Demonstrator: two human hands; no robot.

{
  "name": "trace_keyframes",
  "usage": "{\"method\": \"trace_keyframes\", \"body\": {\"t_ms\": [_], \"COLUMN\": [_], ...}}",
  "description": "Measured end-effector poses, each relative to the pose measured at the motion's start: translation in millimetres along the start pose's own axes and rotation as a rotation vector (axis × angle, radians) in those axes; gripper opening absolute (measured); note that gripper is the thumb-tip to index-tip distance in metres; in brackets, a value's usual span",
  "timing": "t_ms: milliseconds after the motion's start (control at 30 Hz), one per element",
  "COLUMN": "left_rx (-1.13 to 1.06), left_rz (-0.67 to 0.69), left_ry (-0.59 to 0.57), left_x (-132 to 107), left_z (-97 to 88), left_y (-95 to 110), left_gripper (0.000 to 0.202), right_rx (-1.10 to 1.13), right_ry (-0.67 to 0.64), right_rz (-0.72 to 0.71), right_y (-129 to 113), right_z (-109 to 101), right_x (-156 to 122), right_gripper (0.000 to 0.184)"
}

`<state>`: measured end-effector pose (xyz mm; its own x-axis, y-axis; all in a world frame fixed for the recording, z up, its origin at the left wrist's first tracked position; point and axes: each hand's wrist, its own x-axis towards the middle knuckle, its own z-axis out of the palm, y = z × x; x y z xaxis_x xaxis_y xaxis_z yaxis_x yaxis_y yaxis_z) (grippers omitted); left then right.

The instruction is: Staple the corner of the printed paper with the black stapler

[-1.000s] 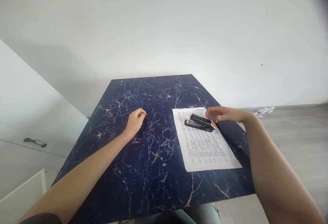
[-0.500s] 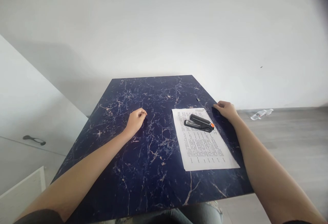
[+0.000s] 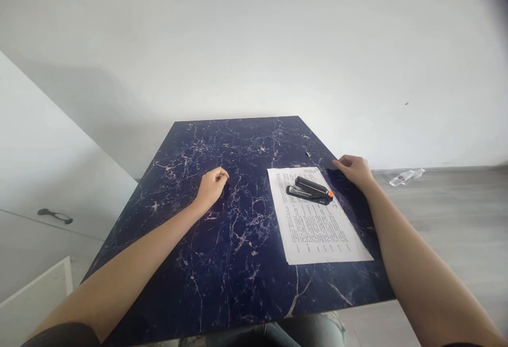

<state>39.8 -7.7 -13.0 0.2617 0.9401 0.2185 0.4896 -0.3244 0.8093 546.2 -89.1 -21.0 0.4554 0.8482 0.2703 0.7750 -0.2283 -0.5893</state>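
Note:
My left hand (image 3: 213, 184) rests on the dark blue marbled table (image 3: 246, 294), closed loosely with thumb and fingertips together; nothing shows in it. Over by the table's right edge, my right hand (image 3: 354, 169) is curled, its thumb pointing in over the tabletop, and I see nothing held. Between the hands, closer to the right one, lies a sheet of printed paper (image 3: 317, 238). A black stapler (image 3: 310, 190) with an orange end sits across the upper half of that sheet. Neither hand touches the paper or the stapler.
A small metallic piece (image 3: 308, 154) lies near the far right of the table. White wall (image 3: 254, 40) stands behind it. On the floor to the right is a clear plastic bottle or wrapper (image 3: 407, 177). A white cabinet with a dark handle (image 3: 55, 216) is at the left.
The view has shifted very slightly, so everything appears a little further right. Both hands, the stapler and the paper otherwise look unmoved.

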Motion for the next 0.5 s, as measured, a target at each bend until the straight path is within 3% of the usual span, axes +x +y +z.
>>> {"method": "trace_keyframes", "body": {"t_ms": [100,167,233,300,400,467,500], "left_rx": [0.120,0.246,0.311,0.307,0.213,0.106,0.098], "left_rz": [0.142,0.298,0.430,0.564,0.885,0.875,0.764], "left_ry": [0.022,-0.014,-0.123,-0.320,-0.738,-0.991,-1.042], "left_x": [-5.0,-15.4,-37.2,-73.7,-150.1,-201.4,-222.8], "left_z": [-1.8,-0.3,6.4,19.9,50.9,72.2,80.7], "left_y": [7.6,21.9,44.3,70.1,99.5,106.0,105.6], "left_gripper": [0.016,0.017,0.021,0.026,0.020,0.018,0.013], "right_rx": [0.162,0.253,0.282,0.272,0.254,0.248,0.247], "right_ry": [-0.019,-0.267,-0.660,-0.981,-1.143,-1.141,-1.139], "right_rz": [-0.082,-0.164,-0.244,-0.274,-0.300,-0.337,-0.354], "right_y": [-16.0,-29.5,-43.9,-57.9,-76.9,-89.3,-96.0], "right_z": [-17.1,-29.3,-38.3,-42.0,-39.1,-34.5,-31.8], "right_x": [-7.7,-12.9,-17.7,-22.0,-27.4,-30.7,-32.4], "right_gripper": [0.046,0.053,0.062,0.069,0.061,0.054,0.052]}}
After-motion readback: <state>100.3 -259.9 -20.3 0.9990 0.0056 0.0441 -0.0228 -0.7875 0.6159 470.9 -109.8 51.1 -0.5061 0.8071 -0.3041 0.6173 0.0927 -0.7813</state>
